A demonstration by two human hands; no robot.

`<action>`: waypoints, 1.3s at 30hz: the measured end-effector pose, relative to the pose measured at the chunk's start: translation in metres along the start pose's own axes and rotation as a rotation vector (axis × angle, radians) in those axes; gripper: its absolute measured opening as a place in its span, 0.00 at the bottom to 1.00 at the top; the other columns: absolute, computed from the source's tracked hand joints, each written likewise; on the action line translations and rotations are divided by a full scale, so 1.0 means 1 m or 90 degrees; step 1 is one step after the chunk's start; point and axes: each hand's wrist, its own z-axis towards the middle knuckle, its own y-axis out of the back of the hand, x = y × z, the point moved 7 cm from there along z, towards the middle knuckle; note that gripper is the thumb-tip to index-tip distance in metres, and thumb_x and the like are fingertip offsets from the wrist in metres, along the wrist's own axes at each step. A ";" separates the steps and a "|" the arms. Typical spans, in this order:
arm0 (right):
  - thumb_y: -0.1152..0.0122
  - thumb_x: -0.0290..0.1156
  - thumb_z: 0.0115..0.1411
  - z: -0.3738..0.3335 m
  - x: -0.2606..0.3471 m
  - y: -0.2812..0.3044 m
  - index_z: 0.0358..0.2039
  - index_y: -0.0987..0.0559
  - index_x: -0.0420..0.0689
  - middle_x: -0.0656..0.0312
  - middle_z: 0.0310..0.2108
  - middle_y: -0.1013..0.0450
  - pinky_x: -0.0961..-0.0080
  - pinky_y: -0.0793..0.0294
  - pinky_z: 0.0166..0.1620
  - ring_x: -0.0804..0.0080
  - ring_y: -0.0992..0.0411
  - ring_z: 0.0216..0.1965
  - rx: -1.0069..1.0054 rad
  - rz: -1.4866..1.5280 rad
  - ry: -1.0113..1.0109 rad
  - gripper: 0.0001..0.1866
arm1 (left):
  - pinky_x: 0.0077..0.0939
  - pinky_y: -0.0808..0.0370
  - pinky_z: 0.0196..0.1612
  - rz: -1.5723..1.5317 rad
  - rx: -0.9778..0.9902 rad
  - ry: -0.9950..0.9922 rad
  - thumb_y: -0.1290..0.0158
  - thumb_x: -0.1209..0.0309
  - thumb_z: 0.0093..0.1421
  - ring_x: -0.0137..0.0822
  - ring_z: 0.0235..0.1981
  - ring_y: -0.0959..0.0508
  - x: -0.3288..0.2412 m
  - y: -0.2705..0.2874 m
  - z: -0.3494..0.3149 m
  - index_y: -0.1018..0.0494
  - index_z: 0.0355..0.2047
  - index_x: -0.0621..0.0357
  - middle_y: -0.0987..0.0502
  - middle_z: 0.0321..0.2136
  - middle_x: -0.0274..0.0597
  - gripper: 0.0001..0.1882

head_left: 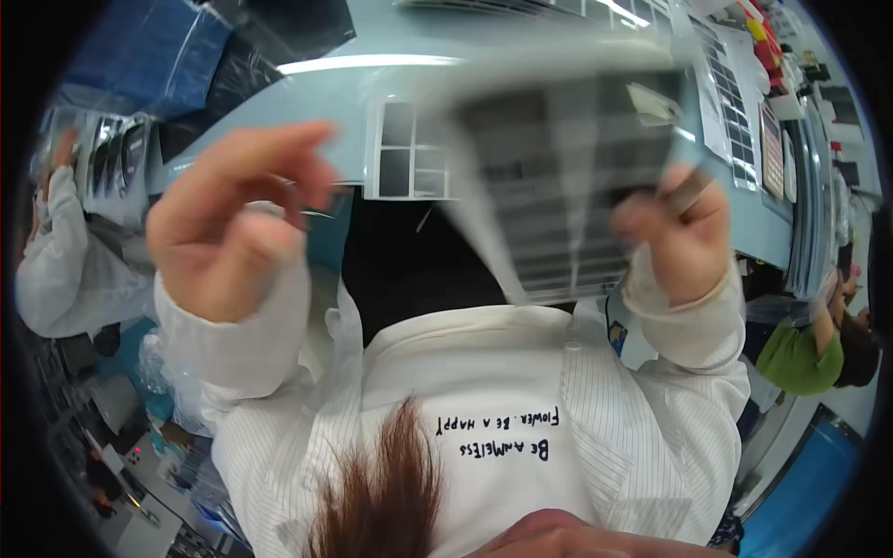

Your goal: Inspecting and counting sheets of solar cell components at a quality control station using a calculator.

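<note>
My left hand [237, 223] is raised at the left, its thumb and curled fingers apart with nothing seen between them. Motion softens its outline. My right hand [684, 237] is closed at the right edge of a blurred white sheet with dark rectangular panels [567, 177]. The sheet hangs tilted in front of my chest. A short brownish strip-like piece [688, 191] shows at the right fingers; its kind is too smeared to tell. Beyond the left fingers, a small white-bordered sheet with grey panes [398, 163] lies at the table's near edge.
The pale blue-green table [353, 88] spans the front. A blue plastic-like package [153, 60] sits far left, sheets of dark squares [730, 102] and a calculator [771, 149] on the right. Stacked grey panels [807, 205] stand farther right. Other people work at both sides.
</note>
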 end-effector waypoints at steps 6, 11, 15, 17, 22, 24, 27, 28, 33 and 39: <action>0.40 0.35 0.59 -0.025 -0.049 0.041 0.16 0.32 0.50 0.71 0.09 0.42 0.80 0.57 0.14 0.83 0.53 0.09 -0.374 0.356 -0.235 0.16 | 0.17 0.33 0.31 0.039 -0.088 0.034 0.54 0.58 0.64 0.29 0.34 0.27 0.024 0.028 -0.004 0.26 0.44 0.67 0.23 0.35 0.45 0.22; 0.48 0.37 0.64 -0.037 -0.083 0.019 0.10 0.39 0.52 0.72 0.07 0.47 0.82 0.56 0.14 0.82 0.54 0.08 -0.374 0.415 -0.405 0.25 | 0.25 0.29 0.39 0.296 0.131 -0.138 0.36 0.58 0.45 0.41 0.42 0.27 0.009 -0.041 0.014 0.26 0.46 0.62 0.27 0.44 0.49 0.29; 0.47 0.38 0.62 -0.033 -0.083 0.018 0.07 0.42 0.51 0.69 0.06 0.48 0.79 0.55 0.14 0.80 0.54 0.07 -0.386 0.387 -0.393 0.27 | 0.41 0.31 0.52 0.474 0.193 -0.266 0.32 0.58 0.37 0.54 0.52 0.31 0.029 -0.084 0.009 0.27 0.48 0.58 0.30 0.52 0.51 0.36; 0.43 0.41 0.60 -0.035 -0.080 0.019 0.07 0.44 0.51 0.68 0.06 0.49 0.79 0.55 0.15 0.79 0.54 0.08 -0.375 0.383 -0.380 0.29 | 0.40 0.28 0.49 0.489 0.163 -0.283 0.35 0.66 0.42 0.51 0.48 0.27 0.039 -0.088 0.010 0.25 0.45 0.58 0.26 0.46 0.49 0.27; 0.47 0.46 0.63 -0.036 -0.078 0.022 0.08 0.44 0.52 0.71 0.07 0.52 0.80 0.58 0.15 0.81 0.56 0.09 -0.412 0.295 -0.407 0.29 | 0.33 0.23 0.41 0.490 0.123 -0.327 0.39 0.74 0.47 0.45 0.38 0.20 0.020 -0.077 0.026 0.22 0.38 0.60 0.20 0.34 0.47 0.15; 0.46 0.47 0.62 -0.037 -0.080 0.025 0.11 0.43 0.52 0.72 0.08 0.52 0.81 0.58 0.15 0.82 0.56 0.09 -0.379 0.295 -0.362 0.27 | 0.26 0.22 0.35 0.414 0.055 -0.331 0.42 0.79 0.50 0.42 0.33 0.19 0.007 -0.063 0.040 0.22 0.36 0.62 0.20 0.31 0.47 0.11; 0.42 0.40 0.61 -0.044 -0.084 0.025 0.15 0.40 0.51 0.73 0.09 0.51 0.81 0.58 0.14 0.83 0.55 0.09 -0.301 0.206 -0.373 0.22 | 0.20 0.22 0.30 0.398 0.055 -0.326 0.46 0.81 0.54 0.37 0.30 0.18 0.003 -0.052 0.059 0.21 0.36 0.62 0.19 0.30 0.47 0.09; 0.41 0.38 0.60 -0.046 -0.085 0.024 0.16 0.39 0.50 0.73 0.09 0.51 0.81 0.58 0.14 0.83 0.55 0.09 -0.286 0.172 -0.387 0.21 | 0.20 0.22 0.30 0.414 0.059 -0.348 0.46 0.81 0.55 0.37 0.29 0.18 0.001 -0.050 0.062 0.21 0.36 0.62 0.19 0.29 0.47 0.08; 0.43 0.32 0.61 -0.050 -0.089 0.013 0.20 0.36 0.47 0.73 0.09 0.51 0.81 0.59 0.14 0.84 0.55 0.09 -0.326 0.301 -0.398 0.15 | 0.20 0.22 0.32 0.359 0.087 -0.376 0.47 0.80 0.57 0.38 0.31 0.18 0.011 -0.045 0.074 0.21 0.37 0.60 0.19 0.31 0.45 0.08; 0.50 0.31 0.64 -0.056 -0.095 0.013 0.24 0.31 0.44 0.72 0.08 0.50 0.82 0.58 0.13 0.83 0.55 0.08 -0.397 0.381 -0.423 0.11 | 0.27 0.22 0.40 0.405 0.145 -0.396 0.46 0.82 0.55 0.43 0.40 0.20 0.029 -0.059 0.063 0.22 0.40 0.60 0.21 0.38 0.48 0.12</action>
